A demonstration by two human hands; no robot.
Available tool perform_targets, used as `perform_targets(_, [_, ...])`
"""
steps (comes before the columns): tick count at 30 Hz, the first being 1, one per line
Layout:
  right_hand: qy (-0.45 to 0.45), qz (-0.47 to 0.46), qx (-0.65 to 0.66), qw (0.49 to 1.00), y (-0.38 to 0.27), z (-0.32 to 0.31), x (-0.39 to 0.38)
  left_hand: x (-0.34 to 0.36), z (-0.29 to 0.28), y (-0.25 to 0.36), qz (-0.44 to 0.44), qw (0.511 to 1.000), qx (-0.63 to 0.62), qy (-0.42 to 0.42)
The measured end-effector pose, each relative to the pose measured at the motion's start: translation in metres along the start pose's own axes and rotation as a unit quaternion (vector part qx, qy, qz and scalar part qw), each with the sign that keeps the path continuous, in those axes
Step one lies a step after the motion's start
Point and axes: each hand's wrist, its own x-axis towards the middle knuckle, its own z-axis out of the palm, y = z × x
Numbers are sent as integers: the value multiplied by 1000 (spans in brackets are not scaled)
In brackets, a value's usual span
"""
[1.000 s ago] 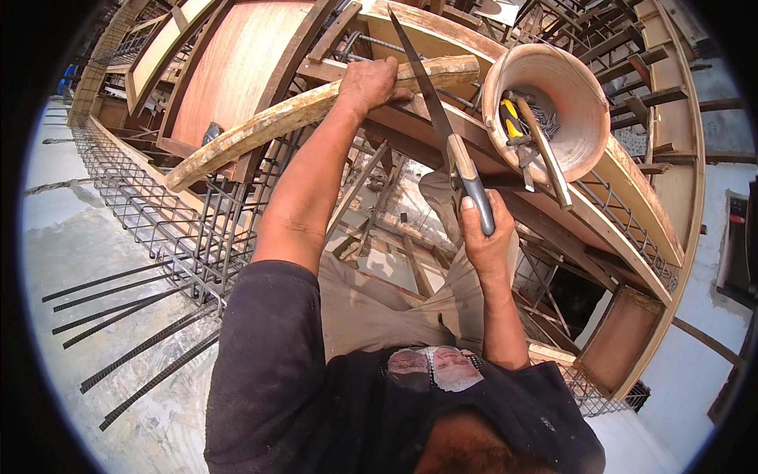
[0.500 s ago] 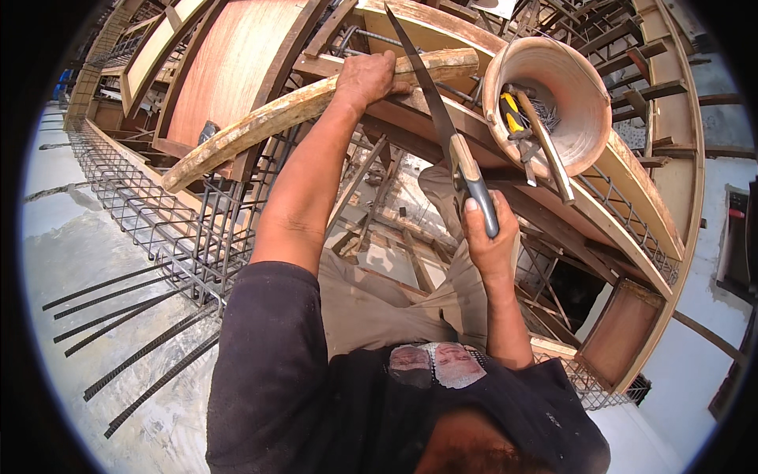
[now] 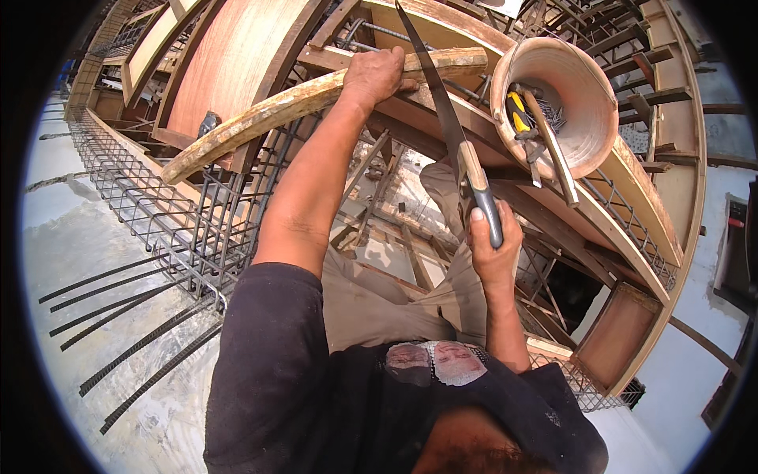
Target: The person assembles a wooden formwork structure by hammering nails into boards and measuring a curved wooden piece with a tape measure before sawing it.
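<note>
My left hand [image 3: 377, 77] is wrapped over a long, rough wooden pole [image 3: 260, 122], near its right end, pressing it against the timber formwork [image 3: 442, 118]. In my right hand [image 3: 495, 246] is a handsaw, its dark handle [image 3: 485, 207] closed in my fingers with the thumb along it. The saw's long blade [image 3: 436, 83] points away from me and crosses the pole just right of my left hand. Whether its teeth have cut into the wood cannot be made out.
A plastic bucket [image 3: 588, 150] with nails, a yellow-and-black tool [image 3: 518, 113] and a hammer [image 3: 550, 146] sits on the formwork at right. Steel rebar cages [image 3: 205, 229] and protruding bars [image 3: 150, 355] lie left. Below my legs is an opening crossed by wooden props [image 3: 417, 257].
The saw and my right hand have shifted slightly toward me. My left hand stays on the pole. The whole view has moved a little.
</note>
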Motion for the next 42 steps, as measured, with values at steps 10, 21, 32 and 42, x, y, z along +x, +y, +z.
perform_targets(10, [41,-66,29,997,0,28,111,31,-6,30,38,999,-21,-6])
perform_targets(21, [-3,-43,-32,999,6,-24,-44,12,-3,-2,11,1000,-4,9])
perform_targets(32, [-23,55,5,998,8,-82,-117,25,-8,11,22,1000,-6,7])
perform_targets(42, [-9,26,54,998,-5,13,57,13,-1,14,4,999,-31,-18])
